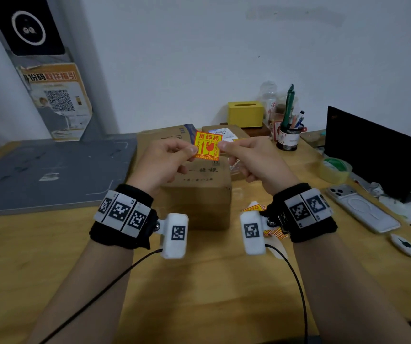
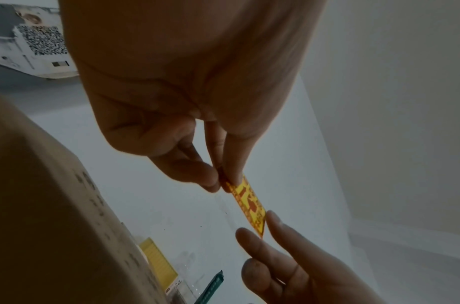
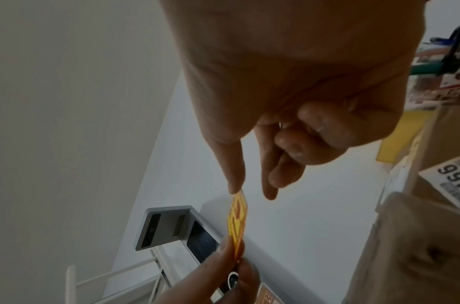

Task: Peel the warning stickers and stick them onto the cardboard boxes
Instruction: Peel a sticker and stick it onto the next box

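Observation:
A yellow and red warning sticker is held up in the air between both hands, above a cardboard box on the wooden table. My left hand pinches its left edge between thumb and forefinger. My right hand pinches its right edge, with the other fingers curled in. The left wrist view shows the sticker edge-on, and so does the right wrist view, sticker. More cardboard boxes stand behind. A pile of stickers lies by my right wrist, partly hidden.
A black laptop, a phone, a tape roll and a small white device lie to the right. A pen cup and a yellow tissue box stand at the back. A grey mat covers the left.

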Action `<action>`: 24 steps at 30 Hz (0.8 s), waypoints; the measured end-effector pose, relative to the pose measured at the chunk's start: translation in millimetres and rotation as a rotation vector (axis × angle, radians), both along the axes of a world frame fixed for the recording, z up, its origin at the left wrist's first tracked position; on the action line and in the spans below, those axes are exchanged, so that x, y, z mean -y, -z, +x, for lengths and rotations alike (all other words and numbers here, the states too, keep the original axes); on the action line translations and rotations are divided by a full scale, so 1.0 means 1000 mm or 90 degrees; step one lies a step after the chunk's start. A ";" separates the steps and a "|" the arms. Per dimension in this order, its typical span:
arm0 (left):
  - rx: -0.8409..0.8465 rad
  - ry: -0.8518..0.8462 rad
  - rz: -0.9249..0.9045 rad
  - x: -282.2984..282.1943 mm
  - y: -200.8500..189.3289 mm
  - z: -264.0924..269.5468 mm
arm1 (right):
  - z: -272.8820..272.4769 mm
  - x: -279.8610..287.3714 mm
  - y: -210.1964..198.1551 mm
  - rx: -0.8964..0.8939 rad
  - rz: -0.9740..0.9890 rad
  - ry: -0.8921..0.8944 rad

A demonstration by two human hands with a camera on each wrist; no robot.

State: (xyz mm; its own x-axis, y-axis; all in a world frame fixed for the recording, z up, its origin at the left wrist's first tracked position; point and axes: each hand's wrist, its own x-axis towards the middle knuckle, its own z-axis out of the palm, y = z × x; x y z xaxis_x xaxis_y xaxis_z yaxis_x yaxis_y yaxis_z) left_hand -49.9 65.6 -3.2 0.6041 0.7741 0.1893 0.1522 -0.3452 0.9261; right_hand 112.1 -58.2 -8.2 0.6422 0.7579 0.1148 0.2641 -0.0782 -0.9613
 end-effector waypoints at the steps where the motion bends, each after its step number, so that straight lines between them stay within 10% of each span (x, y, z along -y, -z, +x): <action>1: -0.004 0.004 0.003 0.001 0.000 -0.001 | -0.002 -0.003 0.000 0.001 -0.007 -0.003; 24: -0.024 -0.065 -0.009 -0.021 0.036 0.005 | 0.002 -0.034 0.037 0.043 -0.114 0.058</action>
